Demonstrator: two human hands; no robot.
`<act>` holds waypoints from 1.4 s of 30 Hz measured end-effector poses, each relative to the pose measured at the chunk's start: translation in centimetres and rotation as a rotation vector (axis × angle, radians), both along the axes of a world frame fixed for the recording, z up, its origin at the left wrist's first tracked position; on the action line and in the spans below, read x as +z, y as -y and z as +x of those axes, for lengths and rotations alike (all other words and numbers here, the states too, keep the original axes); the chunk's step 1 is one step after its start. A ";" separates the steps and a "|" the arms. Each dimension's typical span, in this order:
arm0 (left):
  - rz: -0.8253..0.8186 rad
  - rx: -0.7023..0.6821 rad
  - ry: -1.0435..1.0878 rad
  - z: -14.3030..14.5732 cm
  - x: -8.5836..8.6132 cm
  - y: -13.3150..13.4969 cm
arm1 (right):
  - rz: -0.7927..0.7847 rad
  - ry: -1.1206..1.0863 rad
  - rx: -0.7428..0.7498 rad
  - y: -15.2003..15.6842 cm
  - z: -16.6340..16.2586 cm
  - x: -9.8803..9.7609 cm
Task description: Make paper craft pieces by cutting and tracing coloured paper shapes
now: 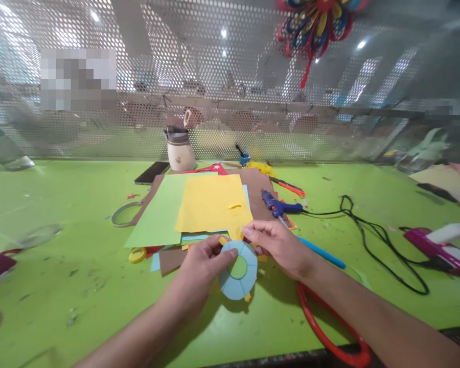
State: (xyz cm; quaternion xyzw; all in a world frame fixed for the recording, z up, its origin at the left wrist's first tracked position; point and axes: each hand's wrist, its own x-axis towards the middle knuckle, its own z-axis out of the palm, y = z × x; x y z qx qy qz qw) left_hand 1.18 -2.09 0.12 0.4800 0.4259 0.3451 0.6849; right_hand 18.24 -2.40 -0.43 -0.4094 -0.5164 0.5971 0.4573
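Note:
A light-blue paper disc (229, 289) with a green centre is held just above the table's front part. My left hand (203, 263) grips its upper left edge, thumb on the face and fingers behind. Small yellow paper tabs stick out from behind the rim. My right hand (278, 245) is closed at the disc's upper right, thumb and forefinger pinching a small yellow paper piece (235, 234) by the rim. Just beyond both hands lies a yellow sheet (210, 202) on a green sheet (163, 209) and brown sheets (255, 189).
Right of the papers lie a blue glue gun (279, 205) with a black cord (362, 230), an orange-handled cutter (289, 187) and a blue stick (322, 251). A red loop handle (314, 317) is under my right forearm. A bottle (180, 153) and phone (152, 173) stand behind, before a perforated screen (222, 138).

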 end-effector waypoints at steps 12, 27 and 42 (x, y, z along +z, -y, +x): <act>0.066 0.015 0.017 -0.3 -0.3 0.0 | 0.039 0.060 0.013 0.2 0.1 0.4; 0.084 0.063 0.021 0.0 -0.4 -0.1 | 0.015 0.070 -0.025 0.0 -0.4 0.5; 0.065 0.093 0.051 0.2 0.0 0.2 | 0.059 0.112 -0.037 0.1 0.0 0.4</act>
